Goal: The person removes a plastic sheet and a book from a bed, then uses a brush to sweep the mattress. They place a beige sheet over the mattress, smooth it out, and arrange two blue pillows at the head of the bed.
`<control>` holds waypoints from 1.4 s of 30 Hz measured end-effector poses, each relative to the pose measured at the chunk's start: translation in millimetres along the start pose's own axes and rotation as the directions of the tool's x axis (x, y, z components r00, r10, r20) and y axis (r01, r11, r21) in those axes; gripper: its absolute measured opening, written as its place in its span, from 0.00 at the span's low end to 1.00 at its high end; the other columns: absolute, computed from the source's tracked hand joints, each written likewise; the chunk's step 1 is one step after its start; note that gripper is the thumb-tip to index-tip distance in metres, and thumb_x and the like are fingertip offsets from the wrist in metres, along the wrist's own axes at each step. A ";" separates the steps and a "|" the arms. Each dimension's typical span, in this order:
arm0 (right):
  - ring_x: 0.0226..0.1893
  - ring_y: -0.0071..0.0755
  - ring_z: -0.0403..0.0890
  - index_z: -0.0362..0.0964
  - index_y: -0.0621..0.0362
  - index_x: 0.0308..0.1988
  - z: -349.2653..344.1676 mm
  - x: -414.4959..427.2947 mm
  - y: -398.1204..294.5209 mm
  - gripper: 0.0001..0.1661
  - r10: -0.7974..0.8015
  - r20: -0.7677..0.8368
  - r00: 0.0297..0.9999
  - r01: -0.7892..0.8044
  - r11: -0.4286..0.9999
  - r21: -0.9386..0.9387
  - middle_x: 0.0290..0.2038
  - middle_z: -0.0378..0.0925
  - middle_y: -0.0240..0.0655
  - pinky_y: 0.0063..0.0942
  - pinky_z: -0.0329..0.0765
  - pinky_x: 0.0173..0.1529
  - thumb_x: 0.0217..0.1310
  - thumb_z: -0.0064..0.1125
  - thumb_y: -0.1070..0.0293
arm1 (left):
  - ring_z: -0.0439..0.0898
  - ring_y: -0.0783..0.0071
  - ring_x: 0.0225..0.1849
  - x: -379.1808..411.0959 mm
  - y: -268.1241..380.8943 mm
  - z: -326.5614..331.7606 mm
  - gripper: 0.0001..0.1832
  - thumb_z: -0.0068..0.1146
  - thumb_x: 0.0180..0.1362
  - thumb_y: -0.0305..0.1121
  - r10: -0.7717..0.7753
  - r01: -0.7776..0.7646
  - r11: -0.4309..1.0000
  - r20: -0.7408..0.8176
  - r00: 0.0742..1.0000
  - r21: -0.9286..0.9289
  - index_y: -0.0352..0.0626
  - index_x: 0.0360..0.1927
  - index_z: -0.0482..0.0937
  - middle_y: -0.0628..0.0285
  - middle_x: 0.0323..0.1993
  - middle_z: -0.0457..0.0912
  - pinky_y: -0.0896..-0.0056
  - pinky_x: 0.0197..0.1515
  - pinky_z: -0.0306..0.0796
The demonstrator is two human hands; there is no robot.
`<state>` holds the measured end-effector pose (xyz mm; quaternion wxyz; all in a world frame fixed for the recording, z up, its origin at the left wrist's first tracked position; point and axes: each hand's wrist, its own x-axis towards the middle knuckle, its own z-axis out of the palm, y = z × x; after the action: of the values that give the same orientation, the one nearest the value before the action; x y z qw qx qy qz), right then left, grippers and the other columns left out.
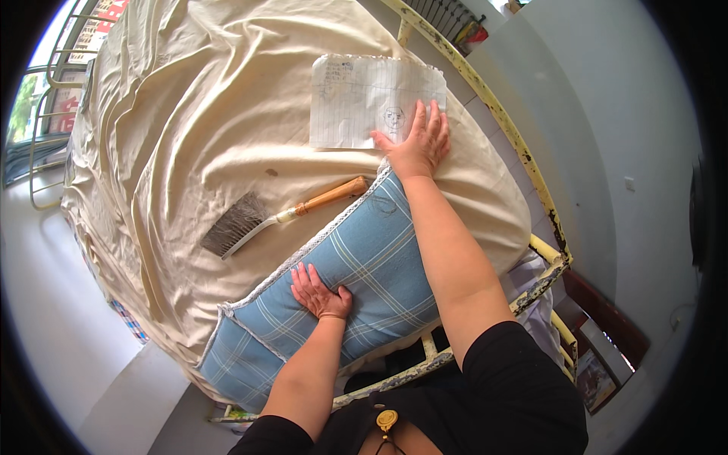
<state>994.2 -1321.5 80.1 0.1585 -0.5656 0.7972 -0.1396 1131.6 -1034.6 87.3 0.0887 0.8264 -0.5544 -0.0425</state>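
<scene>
My left hand point(321, 294) lies with spread fingers on a blue plaid cushion point(375, 267) edged with white lace. Farther up, my right hand point(419, 139) rests palm down on the lower right of a lined sheet of paper point(347, 102), which bears writing and a drawn face. Neither hand grasps anything. Between the cushion and the paper, a bed brush point(244, 222) with grey bristles and a wooden handle lies on the wrinkled beige bedsheet point(227, 114). The handle's end is close to the cushion's lace edge.
A yellow metal bed frame point(523, 153) with chipped paint runs along the right and near sides. A wall stands at the right, and a window point(62, 85) is at the far left. A dark spot marks the sheet above the brush. A framed picture point(597, 381) is at the lower right.
</scene>
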 end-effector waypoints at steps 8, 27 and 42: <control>0.67 0.40 0.43 0.52 0.44 0.62 -2.6 -0.8 -1.9 0.57 0.013 0.002 1.000 -0.013 1.000 0.005 0.66 0.45 0.32 0.44 0.44 0.66 0.31 0.69 0.40 | 0.51 0.49 0.67 -0.7 0.1 0.3 0.38 0.37 0.50 0.51 -0.003 0.003 1.000 0.010 1.000 0.008 0.37 0.62 0.54 0.49 0.63 0.57 0.46 0.65 0.40; 0.59 0.42 0.55 0.67 0.43 0.49 -4.0 4.6 -10.1 0.31 -0.084 0.000 0.996 0.084 0.996 0.015 0.57 0.58 0.32 0.41 0.53 0.62 0.42 0.65 0.56 | 0.52 0.49 0.66 -0.6 0.6 -0.4 0.38 0.37 0.51 0.51 0.001 -0.001 1.000 -0.008 1.000 0.009 0.37 0.62 0.56 0.48 0.63 0.58 0.46 0.65 0.42; 0.33 0.38 0.78 0.74 0.59 0.33 -74.5 -10.7 41.0 0.18 -0.326 -0.295 0.898 0.439 0.720 0.538 0.35 0.77 0.40 0.28 0.75 0.40 0.43 0.42 0.87 | 0.51 0.48 0.67 -1.8 -0.7 1.3 0.39 0.38 0.50 0.51 -0.004 0.004 1.000 0.003 1.000 -0.017 0.39 0.63 0.54 0.49 0.63 0.57 0.45 0.64 0.42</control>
<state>931.7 -1295.0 132.4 0.2217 -0.6252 0.5894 -0.4610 1131.3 -1032.8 85.9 0.0948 0.8268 -0.5523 -0.0489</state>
